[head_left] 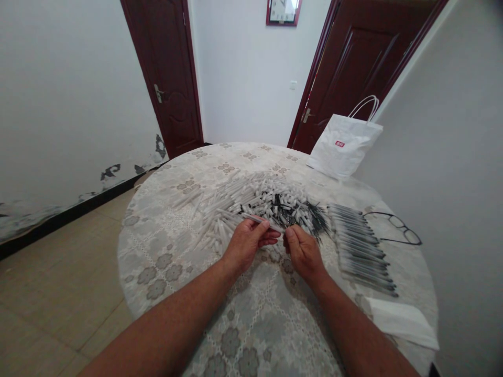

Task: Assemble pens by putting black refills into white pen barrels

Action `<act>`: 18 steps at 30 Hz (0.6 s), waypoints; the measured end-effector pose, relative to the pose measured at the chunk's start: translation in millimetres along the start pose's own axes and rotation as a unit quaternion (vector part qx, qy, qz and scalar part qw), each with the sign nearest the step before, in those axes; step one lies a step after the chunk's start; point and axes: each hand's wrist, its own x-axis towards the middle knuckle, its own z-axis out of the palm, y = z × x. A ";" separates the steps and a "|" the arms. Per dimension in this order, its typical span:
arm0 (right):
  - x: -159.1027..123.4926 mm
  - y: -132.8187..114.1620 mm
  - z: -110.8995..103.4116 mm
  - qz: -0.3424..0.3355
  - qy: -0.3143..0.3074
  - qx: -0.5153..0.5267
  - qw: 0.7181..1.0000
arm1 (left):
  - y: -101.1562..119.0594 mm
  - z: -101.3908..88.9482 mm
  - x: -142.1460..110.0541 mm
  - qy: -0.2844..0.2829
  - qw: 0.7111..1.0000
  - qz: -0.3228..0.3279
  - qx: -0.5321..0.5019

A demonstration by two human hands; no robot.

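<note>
My left hand (251,241) pinches a slim, pale translucent pen (276,227) between thumb and fingers, above the near edge of a heap. The pen slants down to the right, toward my right hand (302,250). That hand is closed, its fingertips at the pen's right end; what they grip is hidden. Beyond both hands lies the heap of loose pen parts: whitish clear barrels (223,201) on the left, short white pieces (288,191) in the middle, and thin black pieces (316,217) on the right. Finished-looking pens (359,246) lie side by side in a row right of my right hand.
Black-framed glasses (401,230) rest right of the pen row. A white paper bag (346,144) with handles stands at the table's back right. Something white and flat, like folded paper (403,319), lies near the right edge. A patterned cloth (165,262) covers the round table.
</note>
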 end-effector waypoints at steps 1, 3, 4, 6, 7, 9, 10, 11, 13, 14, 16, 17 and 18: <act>0.0 0.2 -0.6 0.002 0.001 0.006 1.000 | -0.3 -0.1 0.3 0.002 1.000 0.001 0.003; 0.2 -0.6 -2.7 -0.002 0.008 0.015 1.000 | -0.6 -0.2 0.8 0.006 1.000 0.003 0.005; 0.3 -1.5 -3.8 -0.008 0.013 0.016 1.000 | -0.4 -0.1 0.9 0.009 1.000 0.005 0.005; 0.7 -3.4 -5.7 -0.023 0.019 0.008 1.000 | 0.3 0.3 0.8 0.015 1.000 0.006 0.005; 0.9 -4.2 -6.1 -0.029 0.018 0.000 0.999 | 0.7 0.4 0.7 0.017 1.000 0.006 0.006; 1.3 -5.2 -5.8 -0.033 0.014 -0.014 0.999 | 1.1 0.5 0.6 0.017 1.000 0.005 0.009; 1.5 -5.3 -5.2 -0.032 0.010 -0.018 0.999 | 1.1 0.4 0.6 0.015 1.000 0.004 0.010; 1.5 -5.2 -4.4 -0.028 0.005 -0.018 0.999 | 0.9 0.2 0.7 0.013 1.000 0.002 0.011; 1.5 -4.6 -3.0 -0.013 -0.006 -0.006 1.000 | 0.5 -0.2 1.0 0.009 1.000 0.000 0.012; 1.4 -4.3 -2.5 -0.005 -0.009 0.004 1.000 | 0.3 -0.2 1.1 0.009 1.000 0.001 0.012; 0.9 -4.2 -2.7 0.003 -0.005 0.023 1.000 | 0.5 0.0 1.1 0.013 1.000 0.002 0.013; 0.7 -4.6 -3.2 -0.001 -0.001 0.029 1.000 | 0.8 0.3 0.9 0.015 1.000 0.004 0.012; 0.4 -5.1 -3.8 -0.010 0.003 0.030 1.000 | 1.2 0.6 0.6 0.018 1.000 0.005 0.012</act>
